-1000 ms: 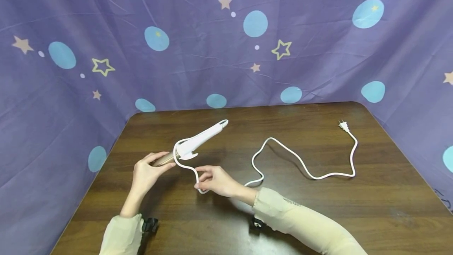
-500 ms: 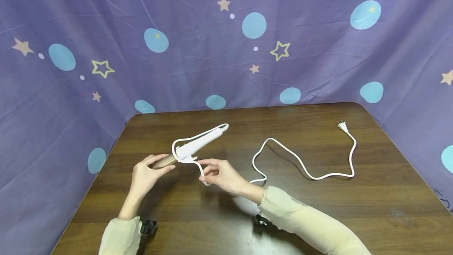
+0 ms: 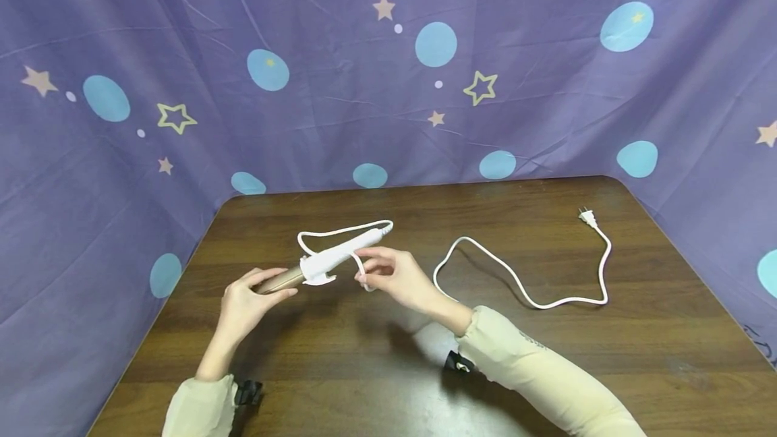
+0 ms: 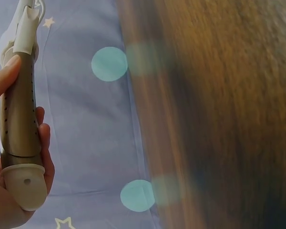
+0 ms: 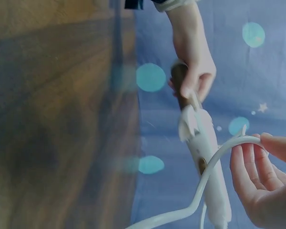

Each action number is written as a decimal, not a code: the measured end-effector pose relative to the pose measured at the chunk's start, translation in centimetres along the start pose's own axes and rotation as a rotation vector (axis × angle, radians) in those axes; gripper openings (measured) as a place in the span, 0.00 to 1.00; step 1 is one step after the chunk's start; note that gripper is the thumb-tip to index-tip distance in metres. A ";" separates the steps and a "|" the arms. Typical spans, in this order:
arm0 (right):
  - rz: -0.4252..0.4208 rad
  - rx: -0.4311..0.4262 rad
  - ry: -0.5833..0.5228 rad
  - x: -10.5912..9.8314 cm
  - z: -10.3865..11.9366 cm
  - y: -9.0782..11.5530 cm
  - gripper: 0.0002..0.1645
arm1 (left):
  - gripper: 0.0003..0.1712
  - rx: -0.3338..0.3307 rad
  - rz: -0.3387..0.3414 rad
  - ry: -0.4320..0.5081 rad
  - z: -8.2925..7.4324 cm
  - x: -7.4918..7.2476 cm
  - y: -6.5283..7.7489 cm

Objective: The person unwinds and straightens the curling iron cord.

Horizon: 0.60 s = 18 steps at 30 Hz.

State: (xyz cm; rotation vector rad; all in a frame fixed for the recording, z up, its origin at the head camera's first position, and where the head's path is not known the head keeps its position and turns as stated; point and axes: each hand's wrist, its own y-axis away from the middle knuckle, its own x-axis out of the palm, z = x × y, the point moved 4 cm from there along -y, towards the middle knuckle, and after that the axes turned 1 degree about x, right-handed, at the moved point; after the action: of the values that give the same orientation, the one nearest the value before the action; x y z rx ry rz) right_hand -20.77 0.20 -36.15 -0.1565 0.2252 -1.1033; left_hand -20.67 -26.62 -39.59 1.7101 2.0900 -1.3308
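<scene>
A curling iron with a white handle (image 3: 342, 255) and a gold barrel (image 4: 21, 109) hangs tilted above the table, handle end up and to the right. My left hand (image 3: 245, 302) grips the barrel near its white tip (image 4: 26, 188), thumb along the clamp side. Between thumb and fingers, my right hand (image 3: 403, 282) pinches the white cord (image 5: 164, 218) close to the handle. From the handle's end the cord loops back along the far side, passes behind the handle and comes round to my right hand. Part of it is hidden there.
The rest of the cord snakes across the brown wooden table (image 3: 364, 383) to a two-prong plug (image 3: 587, 218) at the far right. A purple curtain (image 3: 340, 127) with stars and blue ovals hangs behind the table. Black straps (image 3: 459, 362) sit at both wrists.
My right hand has moved up and to the right with the cord, shifting its wrap from the clamp end of the handle towards the rear. The curling iron has dipped slightly; my left hand keeps its grip.
</scene>
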 end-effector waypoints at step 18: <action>-0.199 0.022 -0.196 -4.7 1.0 -0.6 0.24 | 0.22 -0.084 0.198 0.068 -0.3 -1.2 0.9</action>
State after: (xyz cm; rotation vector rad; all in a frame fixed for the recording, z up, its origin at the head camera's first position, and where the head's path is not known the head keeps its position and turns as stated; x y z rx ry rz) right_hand -23.01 4.15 -34.53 -0.2709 0.0218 -1.2789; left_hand -19.35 -27.36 -39.17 1.8932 1.9204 -1.1276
